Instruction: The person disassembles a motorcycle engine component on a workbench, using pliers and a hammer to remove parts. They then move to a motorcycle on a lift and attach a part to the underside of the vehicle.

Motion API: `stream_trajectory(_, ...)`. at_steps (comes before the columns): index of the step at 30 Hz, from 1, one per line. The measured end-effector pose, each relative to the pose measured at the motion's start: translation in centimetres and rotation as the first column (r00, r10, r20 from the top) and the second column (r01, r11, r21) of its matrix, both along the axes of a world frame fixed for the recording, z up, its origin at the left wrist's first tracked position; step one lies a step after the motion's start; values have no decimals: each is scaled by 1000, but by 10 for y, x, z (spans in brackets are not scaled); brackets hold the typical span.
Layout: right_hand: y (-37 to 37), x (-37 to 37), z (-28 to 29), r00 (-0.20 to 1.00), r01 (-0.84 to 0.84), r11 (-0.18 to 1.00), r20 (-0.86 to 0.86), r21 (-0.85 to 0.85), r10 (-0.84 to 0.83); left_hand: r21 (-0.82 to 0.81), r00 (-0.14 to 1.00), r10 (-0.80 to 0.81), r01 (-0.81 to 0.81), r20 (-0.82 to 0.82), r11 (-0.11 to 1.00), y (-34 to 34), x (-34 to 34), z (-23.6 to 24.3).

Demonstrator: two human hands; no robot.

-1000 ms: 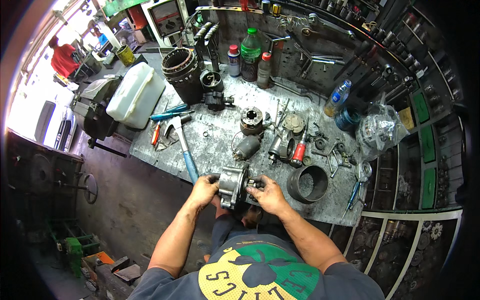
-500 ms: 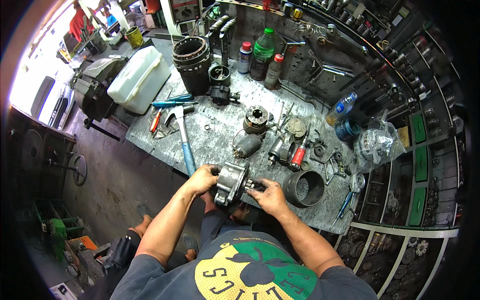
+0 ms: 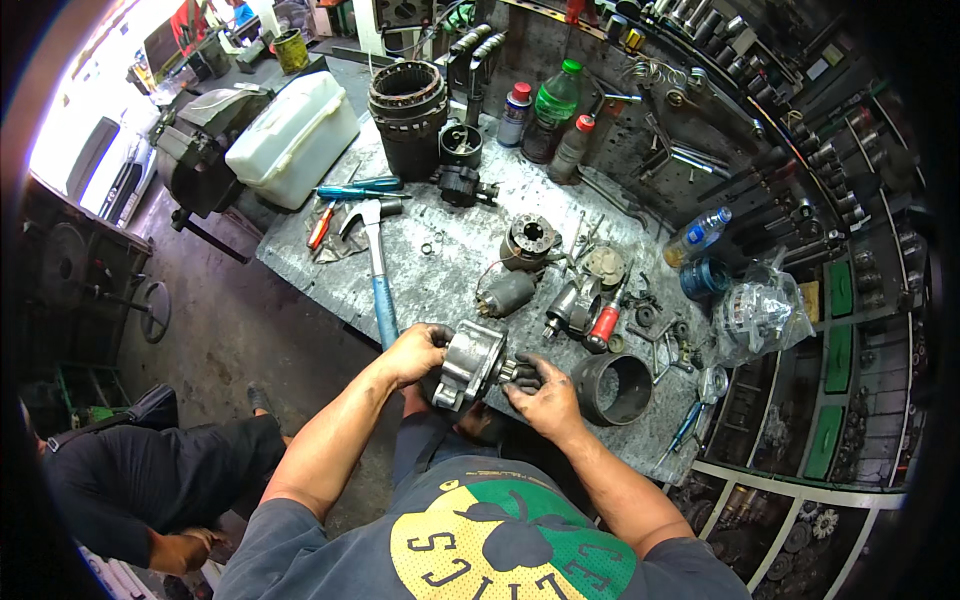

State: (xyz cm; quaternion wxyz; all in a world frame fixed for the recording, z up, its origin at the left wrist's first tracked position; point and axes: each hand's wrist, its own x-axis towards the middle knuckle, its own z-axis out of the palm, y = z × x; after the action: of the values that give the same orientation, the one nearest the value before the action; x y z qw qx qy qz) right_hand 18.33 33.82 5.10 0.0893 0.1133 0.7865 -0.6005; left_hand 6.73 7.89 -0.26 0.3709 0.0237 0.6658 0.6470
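The left hand (image 3: 425, 352) holds a grey metal gear housing (image 3: 468, 362) at its left side, with the thumb on top and the other fingers partly hidden behind the metal. The right hand (image 3: 548, 393) is at the toothed pinion (image 3: 509, 372), which comes out from the right side of the housing. Its fingers are bent and the thumb stands apart from the forefinger; I cannot tell whether they pinch the pinion. The housing is held tilted, at the near edge of the bench (image 3: 340, 290), in front of the person's dark shirt (image 3: 520, 530).

To the left, a claw hammer (image 3: 376, 262) lies with its blue handle pointing toward the left hand. Just beside the right hand, on the far right side, a wide metal ring (image 3: 590, 385) stands on the bench. Farther than the hands are a grey cylinder (image 3: 506, 293), a red-handled tool (image 3: 604, 328) and a round part with holes (image 3: 530, 240).

At the far left of the bench there are a white plastic box (image 3: 290, 140) and a tall dark cylinder (image 3: 408, 135). At the right, a clear plastic bag (image 3: 765, 318) covers a metal part. Another person (image 3: 165, 470) in dark clothes is at the near left.
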Motion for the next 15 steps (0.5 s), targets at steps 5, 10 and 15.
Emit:
stream_trajectory(5, 1, 2, -2, 995, -8, 999, -100, 31, 11, -50, 999, 18, -17, 31, 999, 3, 2, 5)
stream_trajectory(10, 1, 2, -5, 1000, -3, 1000, -20, 4, 4, 2, 999, -3, 3, 50, 1000, 2, 0, 15)
stream_trajectory(15, 3, 2, -2, 998, -33, 997, -59, 72, 38, -12, 999, -6, 7, 40, 1000, 3, 0, 14)
